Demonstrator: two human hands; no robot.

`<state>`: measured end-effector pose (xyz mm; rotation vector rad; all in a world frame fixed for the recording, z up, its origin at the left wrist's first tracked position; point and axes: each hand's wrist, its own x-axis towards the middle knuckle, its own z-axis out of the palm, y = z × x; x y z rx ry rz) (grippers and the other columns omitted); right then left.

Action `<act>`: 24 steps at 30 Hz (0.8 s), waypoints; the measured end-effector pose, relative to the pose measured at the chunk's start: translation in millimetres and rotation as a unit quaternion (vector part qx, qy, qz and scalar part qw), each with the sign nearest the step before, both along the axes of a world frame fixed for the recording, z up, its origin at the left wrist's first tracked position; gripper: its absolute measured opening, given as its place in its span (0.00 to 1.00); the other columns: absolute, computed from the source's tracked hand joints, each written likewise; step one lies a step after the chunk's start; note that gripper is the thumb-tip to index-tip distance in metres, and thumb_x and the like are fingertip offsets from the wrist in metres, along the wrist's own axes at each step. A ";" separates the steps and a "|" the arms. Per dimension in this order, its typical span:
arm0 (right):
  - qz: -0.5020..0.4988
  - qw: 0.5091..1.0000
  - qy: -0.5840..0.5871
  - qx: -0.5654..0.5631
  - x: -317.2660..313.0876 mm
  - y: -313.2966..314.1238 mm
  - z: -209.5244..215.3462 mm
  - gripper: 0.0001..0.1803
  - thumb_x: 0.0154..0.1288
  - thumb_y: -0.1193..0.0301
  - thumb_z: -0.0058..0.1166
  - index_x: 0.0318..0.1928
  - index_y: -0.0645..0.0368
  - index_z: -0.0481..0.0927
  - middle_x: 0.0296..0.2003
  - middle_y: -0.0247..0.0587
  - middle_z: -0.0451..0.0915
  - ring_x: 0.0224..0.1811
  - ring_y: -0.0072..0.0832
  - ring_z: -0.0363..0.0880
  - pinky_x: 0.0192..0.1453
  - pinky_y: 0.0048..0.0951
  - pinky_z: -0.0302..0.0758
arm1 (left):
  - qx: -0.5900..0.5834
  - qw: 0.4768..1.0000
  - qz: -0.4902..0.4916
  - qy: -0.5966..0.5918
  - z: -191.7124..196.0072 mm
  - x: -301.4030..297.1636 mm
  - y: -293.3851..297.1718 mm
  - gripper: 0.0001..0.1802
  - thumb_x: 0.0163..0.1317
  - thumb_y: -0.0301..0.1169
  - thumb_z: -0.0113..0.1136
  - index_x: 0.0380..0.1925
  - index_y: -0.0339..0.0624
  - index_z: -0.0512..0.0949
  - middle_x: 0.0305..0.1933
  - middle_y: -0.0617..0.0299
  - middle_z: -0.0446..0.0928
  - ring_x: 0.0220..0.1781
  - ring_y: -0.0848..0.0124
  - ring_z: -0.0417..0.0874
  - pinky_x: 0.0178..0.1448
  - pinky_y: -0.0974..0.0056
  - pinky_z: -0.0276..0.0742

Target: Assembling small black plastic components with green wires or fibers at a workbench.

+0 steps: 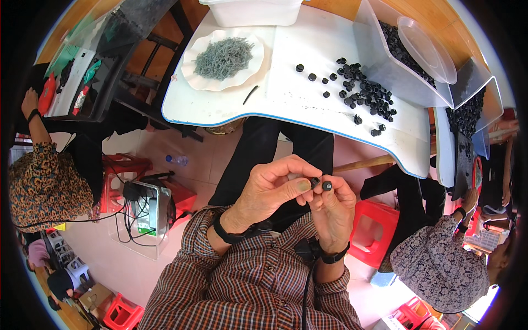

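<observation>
Above my lap, in front of the table edge, my two hands meet with their fingertips nearly touching. Thumb and fingers of my left hand (275, 190) pinch a small black cap-like piece (314, 182). Beside it my right hand (334, 212) pinches another small black round piece (327, 186), whose end shows a lighter centre. On the white table, many similar black pieces (366, 93) lie loose in a heap to the right. A wavy-edged white plate (192, 78) holds a pile of thin grey strips (224, 58) at the left.
Clear bins (404, 74) of black parts stand at the table's right, a round lid (427, 49) on one. A white tub (250, 14) stands at the back. A thin black strip (250, 94) lies near the plate. Other people sit left and right; red stools (374, 234) flank me.
</observation>
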<state>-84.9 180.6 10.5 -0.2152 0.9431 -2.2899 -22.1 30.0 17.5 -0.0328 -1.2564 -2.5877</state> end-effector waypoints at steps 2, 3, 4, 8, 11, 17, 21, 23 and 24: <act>0.005 1.000 -0.003 0.001 -0.6 0.6 0.4 0.11 0.68 0.76 0.54 0.48 0.66 0.78 0.38 0.42 0.82 0.32 0.22 0.76 0.34 0.19 0.71 | -0.001 1.000 -0.001 0.002 0.0 0.1 -0.6 0.14 0.66 0.24 0.56 0.50 0.28 0.76 0.42 0.53 0.76 0.36 0.74 0.82 0.37 0.73 0.81; 0.008 1.000 -0.005 0.001 -0.9 0.9 0.4 0.11 0.68 0.76 0.54 0.49 0.66 0.77 0.38 0.43 0.82 0.32 0.22 0.76 0.34 0.19 0.71 | -0.002 1.000 -0.003 0.005 -0.2 -0.1 -0.8 0.14 0.66 0.24 0.56 0.50 0.28 0.76 0.42 0.53 0.76 0.36 0.74 0.82 0.37 0.73 0.81; 0.008 1.000 -0.005 0.002 -1.0 0.6 0.3 0.11 0.68 0.76 0.54 0.49 0.66 0.77 0.38 0.43 0.82 0.32 0.22 0.76 0.34 0.19 0.71 | 0.000 1.000 -0.003 0.005 -0.2 -0.3 -1.0 0.14 0.66 0.24 0.56 0.50 0.28 0.76 0.42 0.53 0.76 0.36 0.74 0.82 0.37 0.73 0.81; 0.024 0.999 -0.025 -0.038 -1.5 0.6 -1.5 0.11 0.68 0.76 0.54 0.48 0.67 0.77 0.39 0.44 0.81 0.34 0.22 0.76 0.35 0.20 0.71 | -0.001 1.000 -0.005 0.020 0.0 -0.7 -0.4 0.14 0.66 0.24 0.56 0.49 0.28 0.76 0.42 0.53 0.76 0.36 0.73 0.82 0.37 0.73 0.81; 0.039 0.997 -0.030 -0.067 -3.0 -0.1 0.1 0.09 0.68 0.77 0.54 0.47 0.67 0.77 0.40 0.44 0.80 0.34 0.23 0.76 0.36 0.20 0.72 | 0.001 1.000 -0.007 0.024 0.3 -0.4 -0.2 0.13 0.66 0.24 0.56 0.49 0.28 0.76 0.43 0.52 0.76 0.36 0.73 0.83 0.37 0.72 0.82; 0.036 0.997 -0.008 -0.066 -2.3 -2.7 6.0 0.08 0.68 0.77 0.53 0.45 0.67 0.76 0.39 0.45 0.79 0.33 0.23 0.76 0.36 0.20 0.72 | 0.003 1.000 -0.007 0.025 -0.2 0.0 -1.3 0.13 0.66 0.23 0.55 0.49 0.27 0.75 0.43 0.52 0.76 0.36 0.73 0.83 0.37 0.73 0.82; 0.014 0.999 0.045 -0.026 -1.1 -1.6 6.3 0.07 0.68 0.77 0.53 0.45 0.66 0.75 0.40 0.46 0.79 0.31 0.23 0.76 0.33 0.20 0.71 | -0.003 1.000 -0.002 0.020 -2.4 0.9 -2.1 0.13 0.67 0.23 0.55 0.49 0.28 0.75 0.44 0.53 0.76 0.36 0.73 0.83 0.37 0.73 0.83; 0.007 0.998 0.061 -0.020 -1.5 -1.7 6.7 0.08 0.68 0.77 0.53 0.45 0.66 0.75 0.40 0.47 0.79 0.31 0.23 0.75 0.32 0.20 0.71 | -0.003 1.000 -0.001 0.018 -2.4 0.6 -1.5 0.13 0.67 0.23 0.55 0.49 0.28 0.75 0.44 0.53 0.76 0.36 0.73 0.83 0.37 0.73 0.83; -0.001 0.997 0.076 -0.015 -1.7 -1.7 7.1 0.08 0.68 0.77 0.53 0.45 0.65 0.75 0.40 0.47 0.79 0.30 0.23 0.75 0.32 0.20 0.71 | -0.003 1.000 -0.001 0.016 -2.3 0.4 -1.3 0.13 0.67 0.23 0.55 0.49 0.28 0.75 0.44 0.53 0.76 0.36 0.73 0.83 0.37 0.73 0.83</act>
